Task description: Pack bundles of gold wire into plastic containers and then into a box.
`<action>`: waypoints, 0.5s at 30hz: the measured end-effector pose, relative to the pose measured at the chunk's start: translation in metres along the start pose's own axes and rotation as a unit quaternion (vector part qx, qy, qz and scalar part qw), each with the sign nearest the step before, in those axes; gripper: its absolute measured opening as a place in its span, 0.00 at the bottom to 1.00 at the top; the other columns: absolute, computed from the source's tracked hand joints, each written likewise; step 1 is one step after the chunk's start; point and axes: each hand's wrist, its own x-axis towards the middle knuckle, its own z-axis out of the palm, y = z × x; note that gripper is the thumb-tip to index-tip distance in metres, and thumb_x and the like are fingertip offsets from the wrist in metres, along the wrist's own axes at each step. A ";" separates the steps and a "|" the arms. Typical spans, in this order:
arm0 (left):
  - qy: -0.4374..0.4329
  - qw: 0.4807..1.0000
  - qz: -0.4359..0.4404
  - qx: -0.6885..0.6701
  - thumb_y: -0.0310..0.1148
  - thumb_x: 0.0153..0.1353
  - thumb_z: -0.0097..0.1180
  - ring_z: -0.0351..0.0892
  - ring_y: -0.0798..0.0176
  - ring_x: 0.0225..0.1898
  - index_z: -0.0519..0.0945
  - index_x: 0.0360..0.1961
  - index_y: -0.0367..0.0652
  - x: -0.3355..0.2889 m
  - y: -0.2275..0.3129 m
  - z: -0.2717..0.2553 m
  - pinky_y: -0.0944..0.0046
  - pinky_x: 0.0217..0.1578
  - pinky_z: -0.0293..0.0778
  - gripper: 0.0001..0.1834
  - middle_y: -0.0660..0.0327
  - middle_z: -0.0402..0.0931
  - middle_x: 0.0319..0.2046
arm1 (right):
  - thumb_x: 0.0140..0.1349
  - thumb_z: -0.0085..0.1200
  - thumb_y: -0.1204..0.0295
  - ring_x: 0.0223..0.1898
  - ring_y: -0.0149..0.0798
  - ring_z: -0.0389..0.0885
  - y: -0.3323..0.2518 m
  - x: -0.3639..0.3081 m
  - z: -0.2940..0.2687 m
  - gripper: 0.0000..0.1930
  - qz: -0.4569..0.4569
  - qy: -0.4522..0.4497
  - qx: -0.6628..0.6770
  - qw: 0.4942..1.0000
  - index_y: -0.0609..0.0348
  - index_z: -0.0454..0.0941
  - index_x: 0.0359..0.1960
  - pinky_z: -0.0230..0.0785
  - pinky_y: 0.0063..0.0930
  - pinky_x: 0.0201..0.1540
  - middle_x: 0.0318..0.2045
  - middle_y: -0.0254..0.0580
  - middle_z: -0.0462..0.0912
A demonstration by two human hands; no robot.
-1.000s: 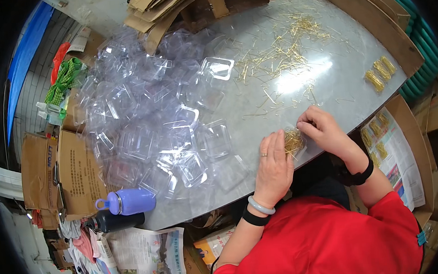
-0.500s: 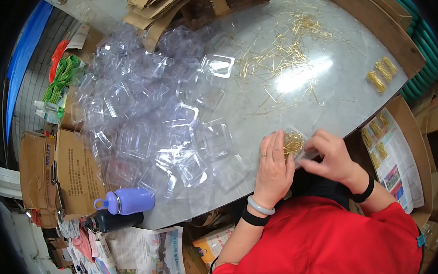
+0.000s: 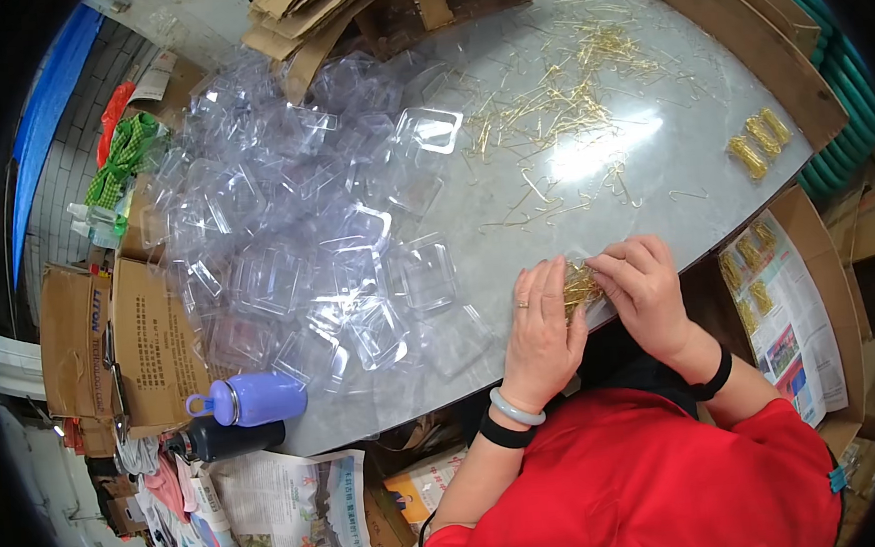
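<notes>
At the table's near edge my left hand [image 3: 543, 329] holds a small clear plastic box filled with gold wire hooks [image 3: 581, 287]. Its fingers lie along the box's left side, and the thumb is below. My right hand [image 3: 647, 293] has its fingers and thumb pinched together at the box's right edge. Part of the box is hidden by both hands. Beyond them, loose gold hooks [image 3: 587, 94] lie scattered over the grey tabletop. A large heap of clear plastic boxes [image 3: 263, 204] covers the table's left half.
Three filled boxes [image 3: 760, 143] sit at the table's right edge. Below, a newspaper-lined carton [image 3: 831, 320] holds several more. Cardboard walls [image 3: 744, 49] rim the far side. A purple bottle [image 3: 260, 399] and a dark bottle [image 3: 232, 439] lie at the left near edge.
My right hand has shifted up along the box, and its fingers have come to the upper right edge. The left hand stays on the box's left side.
</notes>
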 end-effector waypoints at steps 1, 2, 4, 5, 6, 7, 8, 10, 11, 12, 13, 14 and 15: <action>0.001 1.000 0.001 0.002 0.27 0.63 0.56 0.64 0.38 0.65 0.59 0.70 0.33 0.000 0.000 0.000 0.44 0.69 0.58 0.35 0.42 0.66 0.62 | 0.54 0.64 0.77 0.42 0.47 0.76 -0.005 -0.001 0.003 0.12 0.006 0.014 -0.006 1.000 0.56 0.83 0.41 0.68 0.39 0.47 0.37 0.38 0.81; 0.002 1.000 0.001 0.003 0.27 0.63 0.56 0.64 0.39 0.65 0.59 0.70 0.33 0.000 -0.001 0.000 0.44 0.69 0.58 0.35 0.42 0.66 0.62 | 0.54 0.64 0.77 0.43 0.46 0.76 -0.008 -0.003 0.005 0.13 0.013 0.028 -0.012 0.999 0.56 0.83 0.42 0.68 0.39 0.47 0.37 0.38 0.82; 0.001 1.000 0.001 0.003 0.27 0.63 0.56 0.64 0.39 0.65 0.59 0.70 0.33 -0.001 -0.001 0.000 0.43 0.69 0.58 0.35 0.42 0.66 0.62 | 0.60 0.60 0.72 0.55 0.53 0.73 -0.008 -0.007 0.005 0.19 0.027 -0.030 -0.015 0.999 0.60 0.78 0.54 0.63 0.46 0.57 0.50 0.45 0.80; -0.001 1.000 0.000 0.002 0.27 0.62 0.56 0.64 0.38 0.65 0.59 0.70 0.33 -0.002 -0.001 0.001 0.43 0.69 0.58 0.35 0.42 0.66 0.62 | 0.62 0.59 0.70 0.58 0.55 0.71 -0.010 -0.007 0.005 0.22 0.019 -0.051 -0.014 0.998 0.62 0.75 0.58 0.61 0.48 0.61 0.54 0.47 0.79; -0.001 1.000 -0.001 0.003 0.26 0.62 0.56 0.64 0.38 0.65 0.59 0.70 0.33 -0.001 -0.001 0.001 0.43 0.69 0.58 0.35 0.42 0.66 0.63 | 0.64 0.58 0.68 0.62 0.57 0.69 -0.012 -0.005 0.006 0.25 0.010 -0.071 -0.013 0.997 0.63 0.72 0.62 0.58 0.51 0.65 0.58 0.50 0.77; -0.004 1.000 0.000 0.002 0.26 0.62 0.56 0.63 0.38 0.66 0.59 0.70 0.32 -0.001 -0.001 0.001 0.43 0.69 0.58 0.36 0.42 0.65 0.63 | 0.65 0.57 0.66 0.65 0.58 0.66 -0.015 -0.005 0.006 0.28 0.001 -0.101 -0.002 0.995 0.64 0.68 0.64 0.54 0.53 0.67 0.61 0.51 0.74; -0.006 1.000 0.001 0.002 0.26 0.61 0.57 0.62 0.38 0.66 0.59 0.69 0.31 -0.002 -0.002 0.000 0.43 0.69 0.57 0.36 0.41 0.64 0.63 | 0.66 0.56 0.65 0.68 0.59 0.64 -0.019 -0.006 0.004 0.30 -0.009 -0.131 0.010 0.991 0.65 0.64 0.67 0.50 0.55 0.70 0.64 0.52 0.71; -0.008 1.000 -0.008 -0.008 0.26 0.61 0.57 0.61 0.37 0.67 0.58 0.69 0.29 -0.003 -0.002 -0.001 0.43 0.69 0.57 0.36 0.41 0.63 0.63 | 0.67 0.55 0.64 0.71 0.59 0.60 -0.019 -0.004 0.001 0.33 -0.010 -0.178 0.054 0.983 0.66 0.59 0.70 0.45 0.57 0.73 0.67 0.54 0.68; -0.009 1.000 -0.016 -0.017 0.26 0.61 0.57 0.61 0.37 0.67 0.58 0.69 0.29 -0.002 -0.001 -0.003 0.43 0.69 0.57 0.36 0.40 0.63 0.63 | 0.67 0.56 0.64 0.72 0.58 0.59 -0.012 0.000 -0.002 0.34 -0.001 -0.193 0.085 0.978 0.65 0.58 0.71 0.44 0.57 0.73 0.68 0.54 0.67; -0.011 0.999 -0.021 -0.026 0.26 0.61 0.56 0.61 0.36 0.67 0.58 0.69 0.29 -0.001 0.001 -0.004 0.43 0.69 0.57 0.36 0.39 0.63 0.63 | 0.66 0.56 0.64 0.72 0.57 0.59 -0.008 0.003 -0.003 0.35 0.010 -0.205 0.114 0.972 0.65 0.57 0.71 0.43 0.58 0.74 0.68 0.55 0.66; -0.010 0.999 -0.022 -0.029 0.26 0.61 0.57 0.61 0.36 0.67 0.58 0.69 0.29 -0.001 0.001 -0.003 0.43 0.69 0.58 0.36 0.39 0.63 0.63 | 0.63 0.59 0.69 0.66 0.54 0.68 -0.006 0.003 0.001 0.32 0.016 -0.118 0.108 0.987 0.63 0.63 0.68 0.53 0.55 0.70 0.62 0.54 0.74; -0.009 0.999 -0.023 -0.031 0.26 0.62 0.57 0.60 0.36 0.67 0.57 0.69 0.29 -0.001 0.001 -0.003 0.43 0.68 0.58 0.36 0.39 0.62 0.63 | 0.62 0.61 0.71 0.63 0.53 0.71 -0.005 -0.001 0.004 0.30 0.061 -0.106 0.128 0.984 0.62 0.66 0.66 0.56 0.53 0.68 0.58 0.52 0.76; -0.008 0.999 -0.024 -0.033 0.26 0.62 0.57 0.60 0.35 0.67 0.57 0.69 0.29 -0.001 0.001 -0.002 0.44 0.68 0.59 0.36 0.39 0.62 0.63 | 0.60 0.62 0.73 0.59 0.52 0.74 -0.004 -0.005 0.006 0.29 0.105 -0.094 0.149 0.979 0.61 0.68 0.63 0.60 0.52 0.65 0.54 0.50 0.79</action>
